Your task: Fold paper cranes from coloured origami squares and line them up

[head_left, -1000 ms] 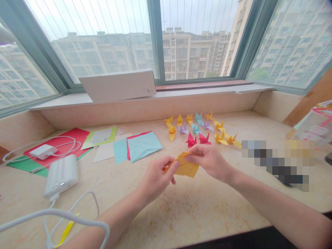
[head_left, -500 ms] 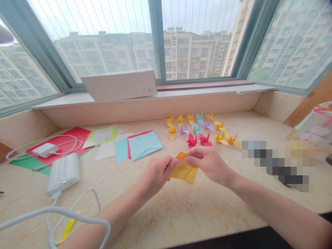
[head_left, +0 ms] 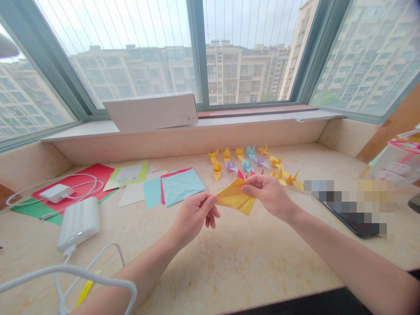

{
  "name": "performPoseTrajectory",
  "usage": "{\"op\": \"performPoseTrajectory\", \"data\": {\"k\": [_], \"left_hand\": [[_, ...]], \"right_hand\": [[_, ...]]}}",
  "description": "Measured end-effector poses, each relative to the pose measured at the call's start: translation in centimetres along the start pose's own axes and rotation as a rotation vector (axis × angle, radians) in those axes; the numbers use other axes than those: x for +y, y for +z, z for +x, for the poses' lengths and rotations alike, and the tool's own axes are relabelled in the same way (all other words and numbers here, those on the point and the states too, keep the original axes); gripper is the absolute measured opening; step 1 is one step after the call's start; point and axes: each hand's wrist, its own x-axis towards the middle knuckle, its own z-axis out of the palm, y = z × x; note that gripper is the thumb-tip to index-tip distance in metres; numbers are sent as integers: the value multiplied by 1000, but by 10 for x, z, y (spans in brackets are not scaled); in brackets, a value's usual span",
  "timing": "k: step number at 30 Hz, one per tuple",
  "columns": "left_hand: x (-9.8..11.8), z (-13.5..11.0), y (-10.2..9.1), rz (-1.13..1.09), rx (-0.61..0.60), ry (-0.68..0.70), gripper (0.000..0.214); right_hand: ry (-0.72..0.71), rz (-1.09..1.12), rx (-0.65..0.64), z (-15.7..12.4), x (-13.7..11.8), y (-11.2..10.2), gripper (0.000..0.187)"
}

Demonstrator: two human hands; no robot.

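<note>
A folded piece of yellow origami paper (head_left: pixel 236 197) is held up above the stone counter, with crease lines across it. My left hand (head_left: pixel 197 211) pinches its left corner between thumb and forefinger, the other fingers curled loosely below. At the upper right edge, my right hand (head_left: pixel 269 192) grips the paper between thumb and fingers. Just behind my hands stand several folded paper cranes: yellow ones (head_left: pixel 217 169), light blue ones (head_left: pixel 247 165) and purple ones (head_left: pixel 231 165). Red cranes (head_left: pixel 241 174) are partly hidden by the paper and my right hand.
Light blue sheets (head_left: pixel 183 186), red paper (head_left: pixel 98 173) and green paper (head_left: pixel 28 211) lie left. A white power bank (head_left: pixel 78 223) with a looping cable (head_left: pixel 82 272) sits at front left. A phone (head_left: pixel 357 218), partly blurred, lies right. A white box (head_left: pixel 151 113) leans by the window.
The yellow paper has moved up and to the right and is stretched more between my hands. My left hand has shifted to its left corner; the right hand now covers more of the red cranes.
</note>
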Motion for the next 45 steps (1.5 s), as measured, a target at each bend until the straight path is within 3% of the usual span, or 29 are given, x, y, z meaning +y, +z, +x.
{"op": "performPoseTrajectory", "data": {"k": [6,14,20,25,30,45], "left_hand": [[3,1,-1,-52,51,42,38],[3,0,1,-36,114,78,43],[5,2,-4,-132,259,93,39],[4,0,-3,-153,186,66,49],[4,-1,0,-104,132,39,41],[7,-4,1,0,183,117,35]], "right_hand": [[-53,48,59,4,1,-4,34],[-70,68,43,7,-1,-8,36],[-71,110,43,10,1,-12,32],[-74,82,48,9,0,-10,34],[-70,61,42,7,1,-7,33],[-54,75,13,7,0,-10,32]]}}
